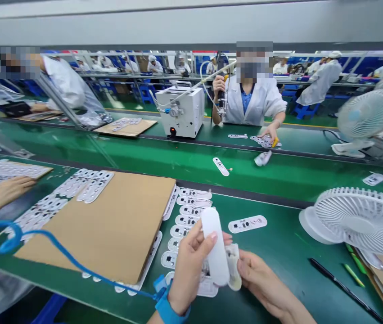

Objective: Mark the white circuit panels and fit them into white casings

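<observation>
My left hand (196, 256), with a blue wrist strap (171, 306), holds a long white rounded cover (215, 247) upright between thumb and fingers. My right hand (262, 281) pinches a smaller translucent piece (233, 266) just right of the cover; its details are blurred. Behind and left of my hands, a column of white oval circuit boards (186, 220) lies on the green table (279, 252). One more board (247, 224) lies apart, beyond my right hand.
A cardboard sheet (120, 216) bears boards at its upper left. At the right are a white fan (360, 222), a black pen (343, 285) and green tools (355, 270). A blue cord (73, 256) crosses the left side. Across the belt, a person (252, 99) handles boards.
</observation>
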Available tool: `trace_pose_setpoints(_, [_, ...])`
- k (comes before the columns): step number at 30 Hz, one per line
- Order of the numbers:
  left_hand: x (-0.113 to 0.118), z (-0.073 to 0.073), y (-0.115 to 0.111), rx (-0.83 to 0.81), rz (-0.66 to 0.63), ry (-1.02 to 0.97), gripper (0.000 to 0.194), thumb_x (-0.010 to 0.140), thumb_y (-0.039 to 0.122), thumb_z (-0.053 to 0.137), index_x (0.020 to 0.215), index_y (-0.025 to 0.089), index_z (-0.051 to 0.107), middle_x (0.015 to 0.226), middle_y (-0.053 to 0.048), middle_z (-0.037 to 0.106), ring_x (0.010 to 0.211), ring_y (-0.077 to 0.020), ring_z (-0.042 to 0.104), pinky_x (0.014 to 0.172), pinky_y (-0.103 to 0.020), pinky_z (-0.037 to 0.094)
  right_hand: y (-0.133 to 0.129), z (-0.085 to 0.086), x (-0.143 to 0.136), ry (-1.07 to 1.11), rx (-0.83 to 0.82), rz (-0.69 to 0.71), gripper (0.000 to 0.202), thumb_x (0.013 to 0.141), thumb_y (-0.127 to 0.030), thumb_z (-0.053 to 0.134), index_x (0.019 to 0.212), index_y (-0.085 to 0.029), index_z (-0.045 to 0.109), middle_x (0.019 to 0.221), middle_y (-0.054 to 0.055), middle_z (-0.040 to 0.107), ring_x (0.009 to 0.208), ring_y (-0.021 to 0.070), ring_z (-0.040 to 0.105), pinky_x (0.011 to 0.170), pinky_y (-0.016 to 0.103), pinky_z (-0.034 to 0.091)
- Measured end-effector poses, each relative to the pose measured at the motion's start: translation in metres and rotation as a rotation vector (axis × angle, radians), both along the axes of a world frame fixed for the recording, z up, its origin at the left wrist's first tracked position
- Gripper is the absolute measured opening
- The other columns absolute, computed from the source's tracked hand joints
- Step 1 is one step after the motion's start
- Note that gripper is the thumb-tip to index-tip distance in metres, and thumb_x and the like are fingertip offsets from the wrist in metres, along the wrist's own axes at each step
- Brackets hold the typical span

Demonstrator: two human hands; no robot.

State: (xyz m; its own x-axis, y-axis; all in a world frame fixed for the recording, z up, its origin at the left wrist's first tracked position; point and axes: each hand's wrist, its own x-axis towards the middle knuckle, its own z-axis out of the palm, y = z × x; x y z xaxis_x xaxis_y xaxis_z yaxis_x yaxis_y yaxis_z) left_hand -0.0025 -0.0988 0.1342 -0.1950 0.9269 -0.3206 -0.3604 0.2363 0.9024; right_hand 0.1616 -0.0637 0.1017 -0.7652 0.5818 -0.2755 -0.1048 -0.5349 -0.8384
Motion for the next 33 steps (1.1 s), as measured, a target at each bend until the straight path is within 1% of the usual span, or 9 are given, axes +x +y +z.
trace_pose_setpoints(3, [-0.063, 0.0, 0.008, -0.022, -0.024, 0.443, 0.064, 0.086, 0.05, 0.054, 0.141, 0.018, 0.042, 0.091, -0.008, 0.07, 0.062, -0.0188, 0.065, 0.056, -0.031, 0.055, 0.025, -0.029, 0.01, -0.359, 0.294, -0.263, 0.049, 0.081, -0.061, 0.06, 0.106, -0.018, 0.058, 0.1, 0.01, 0.068, 0.089, 0.026, 0.064, 0.082, 0.038, 0.048])
trace_pose_setpoints(5, [-0.119, -0.003, 0.017, -0.133, -0.111, 1.061, 0.056, 0.093, 0.044, 0.039, 0.142, 0.018, 0.042, 0.09, -0.006, 0.069, 0.065, -0.0191, 0.065, 0.061, -0.031, 0.053, 0.047, -0.049, 0.022, -0.686, 0.596, -0.435, 0.047, 0.082, -0.058, 0.057, 0.11, -0.02, 0.054, 0.106, 0.011, 0.064, 0.097, 0.03, 0.06, 0.084, 0.042, 0.047])
trace_pose_setpoints(9, [-0.222, -0.017, 0.038, -0.264, 0.052, 1.434, 0.044, 0.092, 0.027, 0.041, 0.131, 0.009, 0.055, 0.099, -0.016, 0.064, 0.094, -0.0297, 0.062, 0.086, -0.042, 0.045, 0.09, -0.077, 0.047, -0.976, 1.047, -0.206, 0.039, 0.081, -0.045, 0.056, 0.112, -0.022, 0.059, 0.091, 0.009, 0.065, 0.089, 0.0324, 0.06, 0.077, 0.043, 0.045])
trace_pose_setpoints(13, [-0.282, -0.035, 0.054, -0.349, 0.165, 1.645, 0.039, 0.093, 0.032, 0.05, 0.127, 0.014, 0.053, 0.12, -0.013, 0.057, 0.112, -0.0287, 0.053, 0.098, -0.049, 0.038, 0.107, -0.089, 0.058, -1.103, 1.238, -0.014, 0.033, 0.082, -0.043, 0.06, 0.108, -0.023, 0.064, 0.085, 0.008, 0.064, 0.082, 0.0318, 0.062, 0.068, 0.038, 0.044])
trace_pose_setpoints(16, [-0.307, -0.043, 0.06, -0.38, 0.208, 1.744, 0.037, 0.096, 0.036, 0.045, 0.128, 0.019, 0.055, 0.134, -0.012, 0.05, 0.125, -0.0305, 0.043, 0.104, -0.052, 0.032, 0.104, -0.095, 0.06, -1.114, 1.301, -0.021, 0.033, 0.082, -0.045, 0.06, 0.107, -0.023, 0.064, 0.085, 0.007, 0.064, 0.08, 0.03, 0.062, 0.067, 0.036, 0.043])
trace_pose_setpoints(21, [-0.334, -0.046, 0.063, -0.45, 0.27, 1.796, 0.044, 0.096, 0.042, 0.037, 0.135, 0.029, 0.053, 0.154, -0.015, 0.028, 0.14, -0.0444, 0.015, 0.106, -0.066, 0.018, 0.09, -0.109, 0.065, -1.08, 1.32, -0.156, 0.03, 0.084, -0.047, 0.057, 0.104, -0.025, 0.061, 0.082, 0.005, 0.064, 0.075, 0.0274, 0.062, 0.064, 0.033, 0.042])
trace_pose_setpoints(24, [-0.346, -0.046, 0.061, -0.51, 0.266, 1.757, 0.052, 0.093, 0.052, 0.037, 0.14, 0.032, 0.047, 0.151, -0.017, 0.033, 0.135, -0.0508, 0.024, 0.097, -0.071, 0.026, 0.084, -0.11, 0.069, -1.064, 1.287, -0.18, 0.032, 0.083, -0.049, 0.057, 0.103, -0.025, 0.062, 0.083, 0.005, 0.066, 0.074, 0.027, 0.062, 0.062, 0.032, 0.042])
trace_pose_setpoints(28, [-0.352, -0.047, 0.056, -0.52, 0.218, 1.72, 0.052, 0.093, 0.051, 0.035, 0.141, 0.035, 0.044, 0.149, -0.015, 0.038, 0.13, -0.0479, 0.035, 0.096, -0.071, 0.03, 0.077, -0.102, 0.07, -1.043, 1.232, -0.192, 0.033, 0.081, -0.051, 0.058, 0.097, -0.023, 0.065, 0.088, 0.007, 0.069, 0.074, 0.0272, 0.062, 0.065, 0.033, 0.043])
trace_pose_setpoints(33, [-0.336, -0.035, 0.052, -0.455, 0.25, 1.695, 0.055, 0.092, 0.049, 0.037, 0.14, 0.025, 0.048, 0.153, -0.018, 0.03, 0.135, -0.053, 0.025, 0.098, -0.075, 0.024, 0.069, -0.081, 0.06, -1.027, 1.019, -0.242, 0.04, 0.074, -0.055, 0.062, 0.095, -0.021, 0.068, 0.097, 0.01, 0.072, 0.081, 0.0304, 0.064, 0.068, 0.034, 0.045])
